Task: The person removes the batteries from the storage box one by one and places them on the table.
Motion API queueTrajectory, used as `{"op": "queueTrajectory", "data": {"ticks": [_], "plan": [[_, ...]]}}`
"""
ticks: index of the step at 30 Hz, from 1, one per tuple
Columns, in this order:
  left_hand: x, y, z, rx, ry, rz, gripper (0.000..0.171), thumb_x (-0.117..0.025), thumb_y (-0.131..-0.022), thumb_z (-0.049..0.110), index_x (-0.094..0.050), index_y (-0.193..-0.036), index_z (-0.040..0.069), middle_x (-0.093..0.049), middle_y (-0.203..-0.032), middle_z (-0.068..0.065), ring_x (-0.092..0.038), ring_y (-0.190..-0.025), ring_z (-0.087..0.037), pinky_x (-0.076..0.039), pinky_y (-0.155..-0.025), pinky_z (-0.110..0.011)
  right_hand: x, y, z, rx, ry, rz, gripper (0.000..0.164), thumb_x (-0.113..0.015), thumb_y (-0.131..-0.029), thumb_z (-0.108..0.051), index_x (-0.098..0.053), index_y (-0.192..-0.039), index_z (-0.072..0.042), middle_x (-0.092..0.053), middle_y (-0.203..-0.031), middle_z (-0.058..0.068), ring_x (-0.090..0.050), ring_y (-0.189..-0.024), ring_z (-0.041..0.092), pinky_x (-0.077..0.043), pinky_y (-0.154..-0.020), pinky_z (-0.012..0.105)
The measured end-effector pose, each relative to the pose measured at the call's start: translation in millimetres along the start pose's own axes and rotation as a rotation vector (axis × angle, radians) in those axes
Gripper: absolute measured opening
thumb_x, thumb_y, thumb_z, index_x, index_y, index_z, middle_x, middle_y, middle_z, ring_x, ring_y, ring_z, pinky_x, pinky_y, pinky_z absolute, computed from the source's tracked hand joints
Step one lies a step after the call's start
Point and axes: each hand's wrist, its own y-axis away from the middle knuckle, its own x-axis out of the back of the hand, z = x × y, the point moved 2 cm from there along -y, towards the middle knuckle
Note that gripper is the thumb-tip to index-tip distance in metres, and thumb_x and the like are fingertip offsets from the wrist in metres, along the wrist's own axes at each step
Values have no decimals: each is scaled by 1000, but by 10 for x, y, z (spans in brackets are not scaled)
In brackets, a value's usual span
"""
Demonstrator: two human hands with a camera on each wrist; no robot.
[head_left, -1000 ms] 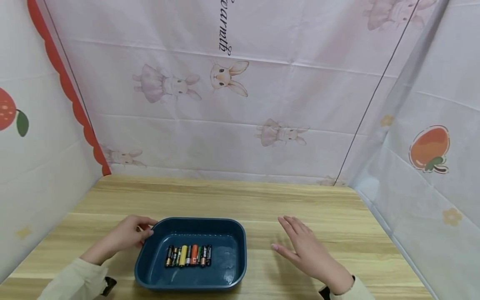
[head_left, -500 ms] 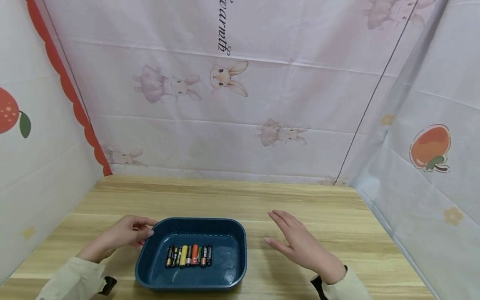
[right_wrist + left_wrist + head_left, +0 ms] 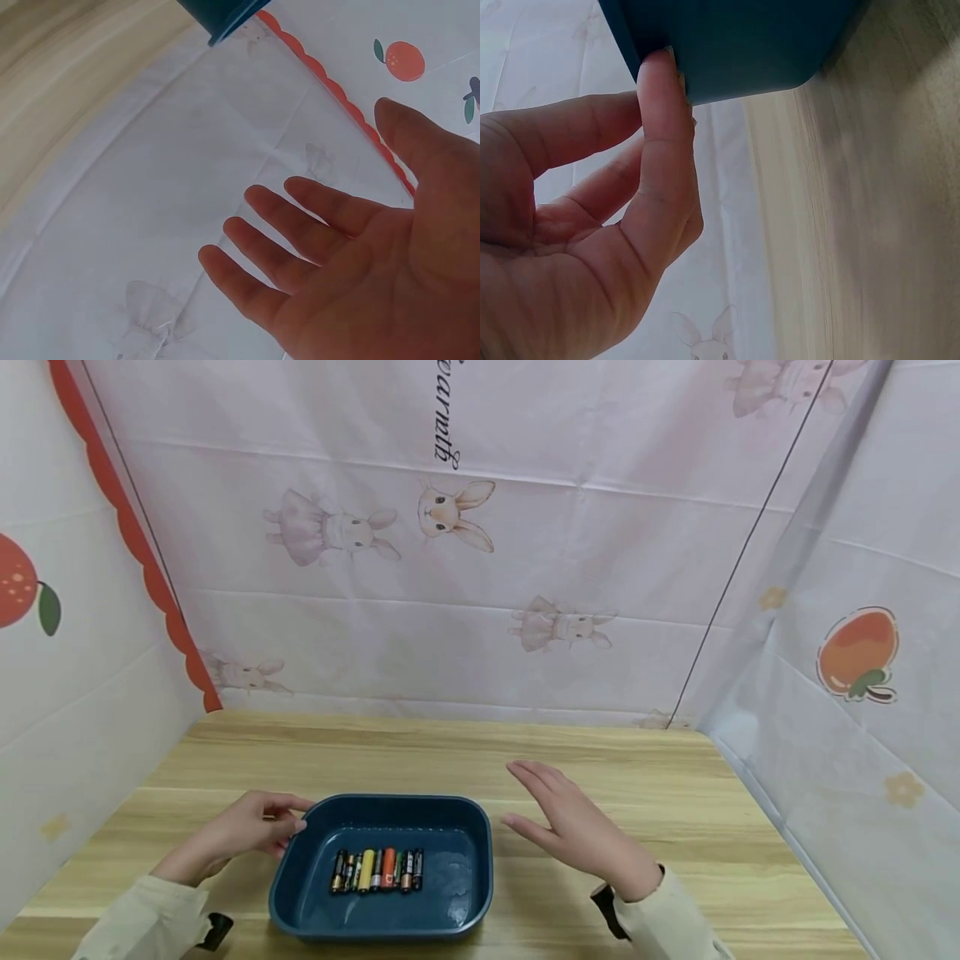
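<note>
A dark blue rectangular tray (image 3: pixel 450 872) with rounded corners stands on the wooden table in the head view. Inside it, several batteries lie side by side in a row, among them a yellow battery (image 3: pixel 366 871) and an orange battery (image 3: pixel 388 869). My left hand (image 3: pixel 243 831) pinches the tray's rim at its far left corner; in the left wrist view its fingers (image 3: pixel 664 142) press against the tray wall (image 3: pixel 742 45). To the right of the tray my right hand (image 3: pixel 573 827) hovers with extended fingers and holds nothing. The right wrist view shows its palm (image 3: pixel 352 292) facing the camera.
The wooden tabletop (image 3: pixel 600 743) reaches back to a pale rabbit-print cloth (image 3: pixel 450 635). More printed cloth hangs along the left side (image 3: pixel 97 718) and the right side (image 3: pixel 847 752).
My right hand has moved left and slightly away from me, closer to the tray's right side. The left hand, tray and batteries have stayed in place.
</note>
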Motion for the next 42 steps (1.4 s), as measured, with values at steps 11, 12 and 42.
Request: {"op": "queueTrajectory", "data": {"ticks": [11,12,42], "plan": [[0,-4,-9,11,3,8,40,-58,-94,5,-52,-129,-12,-60,-83,-10,-62,-70,-21,-57,-63,-37,-9,-296,-222,71,-10,-15,60,-53,-96,-47,-43,-145,-14,-44,-144,6,-39,-134,24,-34,-109,45],[0,-5,-11,14,1,11,40,-58,-93,5,-52,-129,-12,-60,-83,-10,-62,-71,-21,-57,-63,-37,-14,-328,-246,86,-5,-15,59,-53,-96,-47,-44,-144,-14,-46,-143,6,-40,-133,24,-35,-108,45],[0,-23,-9,29,-17,17,39,-58,-93,4,-52,-128,-12,-60,-82,-10,-61,-69,-21,-57,-64,-39,-545,-952,-796,213,236,-396,33,-62,-93,-40,-69,-115,-16,-62,-108,-3,-55,-96,11,-48,-86,22]]}}
